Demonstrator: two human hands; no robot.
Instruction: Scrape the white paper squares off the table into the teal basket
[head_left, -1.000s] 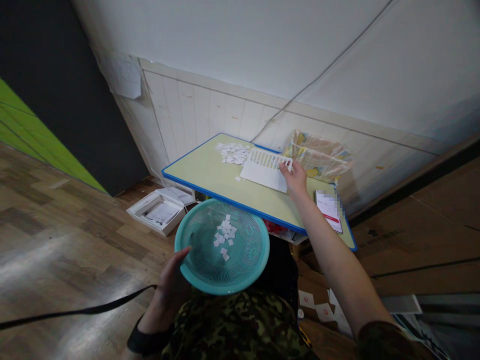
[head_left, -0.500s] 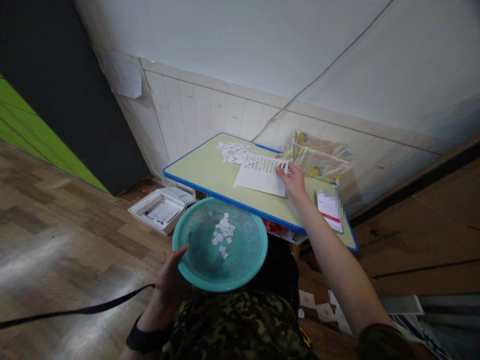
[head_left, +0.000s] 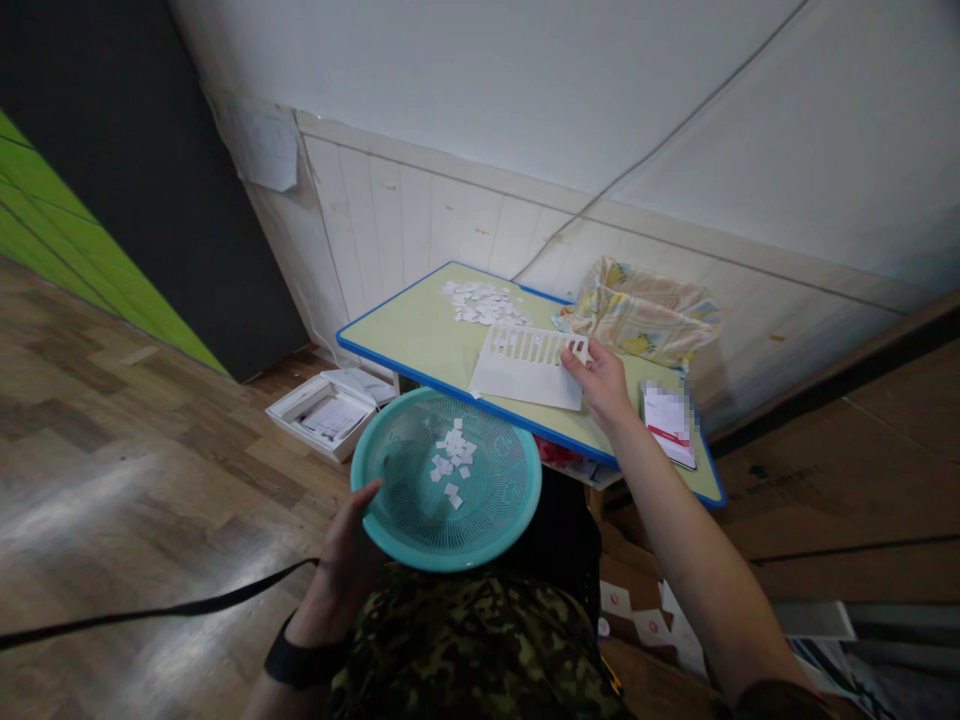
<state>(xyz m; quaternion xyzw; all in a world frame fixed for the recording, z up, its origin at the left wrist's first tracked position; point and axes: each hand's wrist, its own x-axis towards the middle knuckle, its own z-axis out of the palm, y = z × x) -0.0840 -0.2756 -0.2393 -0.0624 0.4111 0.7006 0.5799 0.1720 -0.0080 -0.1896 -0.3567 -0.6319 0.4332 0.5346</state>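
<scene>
My left hand grips the left rim of a round turquoise plastic colander, its thumb over the edge and its other fingers hidden underneath. Several small white paper squares lie in the colander's bottom. Over the table, my right hand pinches the right edge of a white sheet with a row of slots cut in it. The sheet's near left corner reaches the table's front edge. Behind it, a heap of small white paper pieces is spread on the yellow-green table.
A cloth-lined basket stands at the table's back right. A phone-like flat object lies near the right edge. An open white box sits on the floor at left. Cardboard stands at right, with white cards below.
My right hand has drawn the slotted sheet slightly toward me, away from the heap of paper pieces. My left hand still holds the colander. The view has shifted a little.
</scene>
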